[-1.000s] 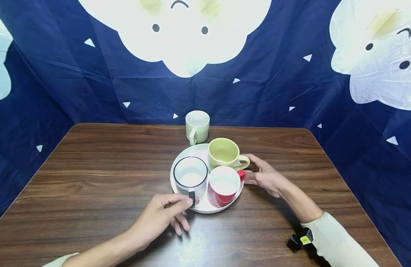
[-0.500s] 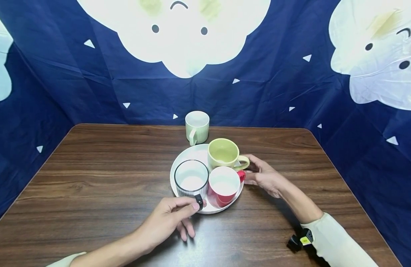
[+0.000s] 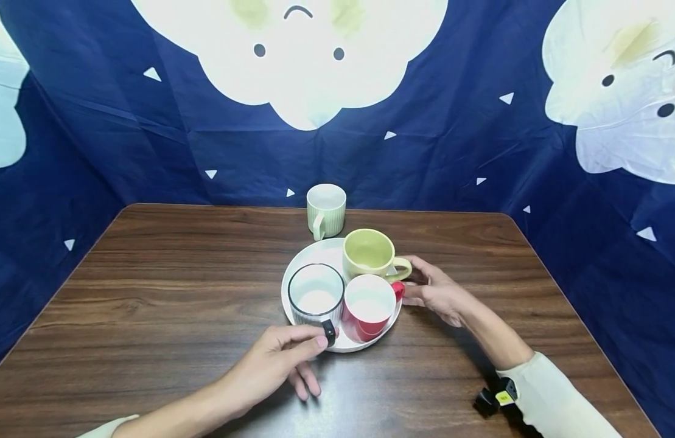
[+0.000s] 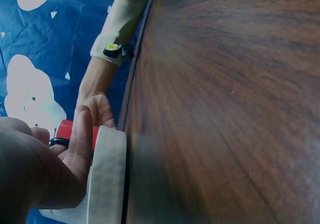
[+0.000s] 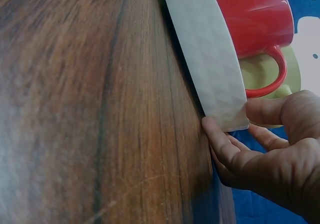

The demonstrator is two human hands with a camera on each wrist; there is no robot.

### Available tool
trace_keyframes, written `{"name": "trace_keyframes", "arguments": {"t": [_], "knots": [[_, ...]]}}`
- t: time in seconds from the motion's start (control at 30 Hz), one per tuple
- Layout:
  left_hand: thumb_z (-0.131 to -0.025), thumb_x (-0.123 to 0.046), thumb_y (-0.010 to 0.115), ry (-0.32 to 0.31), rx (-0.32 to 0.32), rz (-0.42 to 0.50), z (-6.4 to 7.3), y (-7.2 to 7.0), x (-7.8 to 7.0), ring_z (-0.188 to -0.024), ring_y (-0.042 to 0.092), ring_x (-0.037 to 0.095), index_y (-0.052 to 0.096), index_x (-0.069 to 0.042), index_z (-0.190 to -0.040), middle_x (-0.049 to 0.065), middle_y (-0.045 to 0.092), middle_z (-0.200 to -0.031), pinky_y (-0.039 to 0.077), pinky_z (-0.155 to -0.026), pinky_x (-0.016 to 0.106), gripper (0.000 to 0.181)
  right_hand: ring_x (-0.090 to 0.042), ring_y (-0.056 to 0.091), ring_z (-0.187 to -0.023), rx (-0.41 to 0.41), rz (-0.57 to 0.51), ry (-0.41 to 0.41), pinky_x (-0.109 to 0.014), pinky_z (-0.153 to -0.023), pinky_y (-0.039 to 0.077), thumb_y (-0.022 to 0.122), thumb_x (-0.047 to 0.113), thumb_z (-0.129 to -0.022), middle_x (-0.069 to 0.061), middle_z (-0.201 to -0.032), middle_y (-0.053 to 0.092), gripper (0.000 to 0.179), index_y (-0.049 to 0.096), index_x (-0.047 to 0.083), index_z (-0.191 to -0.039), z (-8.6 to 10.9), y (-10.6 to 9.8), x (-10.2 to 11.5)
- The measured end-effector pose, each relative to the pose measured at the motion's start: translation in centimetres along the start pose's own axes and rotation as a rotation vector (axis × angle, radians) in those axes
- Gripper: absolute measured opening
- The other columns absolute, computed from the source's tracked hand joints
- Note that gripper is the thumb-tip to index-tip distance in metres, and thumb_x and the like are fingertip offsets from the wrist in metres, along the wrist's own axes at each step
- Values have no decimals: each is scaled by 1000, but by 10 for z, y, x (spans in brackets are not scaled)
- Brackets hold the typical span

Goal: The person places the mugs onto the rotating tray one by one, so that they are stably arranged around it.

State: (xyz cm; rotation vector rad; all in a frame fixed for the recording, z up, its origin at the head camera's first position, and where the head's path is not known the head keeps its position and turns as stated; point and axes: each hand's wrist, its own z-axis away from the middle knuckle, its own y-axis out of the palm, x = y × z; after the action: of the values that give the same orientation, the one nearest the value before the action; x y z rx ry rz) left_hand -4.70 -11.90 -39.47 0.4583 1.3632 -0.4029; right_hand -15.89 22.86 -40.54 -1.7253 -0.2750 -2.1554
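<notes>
On a round white tray (image 3: 311, 252) stand three mugs. The clear ribbed glass mug (image 3: 316, 292) is at the left front, and my left hand (image 3: 274, 359) pinches its black handle (image 3: 328, 333) between thumb and index finger. A red mug (image 3: 372, 313) with a white inside stands right beside it. Behind is a yellow-green mug (image 3: 367, 252), its handle pointing right. My right hand (image 3: 436, 295) grips the tray's right edge. In the right wrist view, its thumb lies on the rim near the red handle (image 5: 281, 66) and a fingertip touches the lower edge.
A pale green ribbed mug (image 3: 327, 216) stands on the wooden table (image 3: 178, 292) just behind the tray. A blue curtain (image 3: 249, 152) with clouds rises around the table's back and sides. A small black device (image 3: 496, 396) is on the right sleeve.
Over the last second my left hand has moved slightly right and toward me, turning the glass mug so its handle swings right, nearer the red mug. My right hand stays at the tray edge.
</notes>
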Motion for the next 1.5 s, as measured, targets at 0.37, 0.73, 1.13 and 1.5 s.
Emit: {"name": "trace_keyframes", "arguments": {"t": [0.37, 0.73, 1.13, 1.5], "knots": [[-116, -23, 64, 12, -31, -73, 9, -17, -13, -75, 80, 16, 70, 8, -145, 31, 73, -141, 69, -64, 37, 43, -15, 76, -113, -52, -38, -26, -38, -100, 68, 66, -10, -103, -17, -140, 64, 56, 48, -6, -156, 4, -1, -3], [-115, -22, 65, 72, -75, -162, 10, -36, -33, -65, 75, 14, 79, 8, -120, 27, 81, -119, 62, -51, 36, 33, -14, 73, -114, -51, -68, -22, -39, -102, 68, 63, -8, -106, -28, -149, 56, 60, 39, -11, -161, 16, 0, -4], [-116, -21, 63, 140, -175, -174, -2, -57, -58, -60, 71, 13, 72, 12, -104, 10, 83, -95, 59, -47, 36, 37, -16, 75, -112, -42, -136, -6, -39, -101, 68, 68, -9, -101, -19, -143, 59, 63, 38, -11, -157, 29, 5, -5], [-114, -28, 67, 97, -321, -157, -26, -78, -63, -58, 62, 12, 76, -4, -97, 1, 81, -89, 50, -48, 28, 30, -18, 73, -119, -52, -162, 42, -39, -101, 68, 75, -11, -94, -20, -144, 57, 81, 32, -8, -162, 35, 12, -7]]}}
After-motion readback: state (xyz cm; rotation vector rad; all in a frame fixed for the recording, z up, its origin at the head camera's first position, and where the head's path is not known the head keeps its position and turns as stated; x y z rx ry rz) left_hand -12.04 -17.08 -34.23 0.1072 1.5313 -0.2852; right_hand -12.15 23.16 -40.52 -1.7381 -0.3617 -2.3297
